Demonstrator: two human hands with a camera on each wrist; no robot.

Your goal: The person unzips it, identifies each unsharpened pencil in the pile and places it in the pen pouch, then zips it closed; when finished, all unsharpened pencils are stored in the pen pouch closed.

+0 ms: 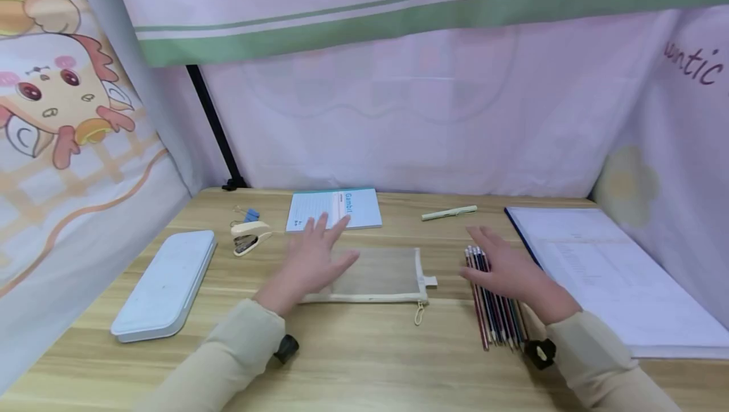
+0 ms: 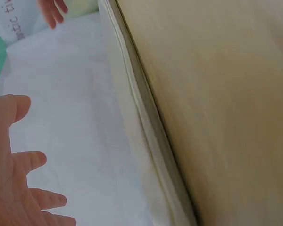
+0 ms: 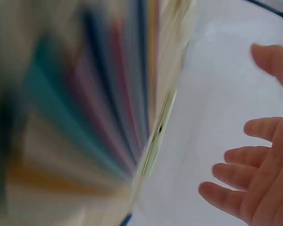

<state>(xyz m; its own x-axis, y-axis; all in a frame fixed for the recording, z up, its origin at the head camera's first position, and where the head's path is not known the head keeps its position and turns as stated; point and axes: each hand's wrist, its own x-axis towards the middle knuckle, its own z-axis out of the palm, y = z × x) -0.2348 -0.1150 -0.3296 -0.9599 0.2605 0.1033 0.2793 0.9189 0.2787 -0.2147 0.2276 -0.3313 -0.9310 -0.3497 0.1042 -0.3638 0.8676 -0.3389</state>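
In the head view my left hand [image 1: 316, 260] hovers with spread fingers over the left part of a flat mesh zip pouch [image 1: 378, 273], covering some of it. My right hand [image 1: 504, 266] is held above a bundle of pencils [image 1: 495, 311], its fingers straight and holding nothing. The pencils lie side by side, their eraser ends partly hidden by that hand. Blurred pencils [image 3: 99, 94] fill the left of the right wrist view, apart from the extended fingers [image 3: 245, 155]. Nothing is in the left hand's fingers [image 2: 30, 160] in the left wrist view.
A white pencil case [image 1: 165, 285] lies at the left, near a cream stapler [image 1: 249, 235] and a blue binder clip [image 1: 250, 214]. Behind the pouch is a light blue notebook [image 1: 364, 209]. A pale green pen [image 1: 450, 212] lies at the back; papers on a folder [image 1: 615, 273] occupy the right.
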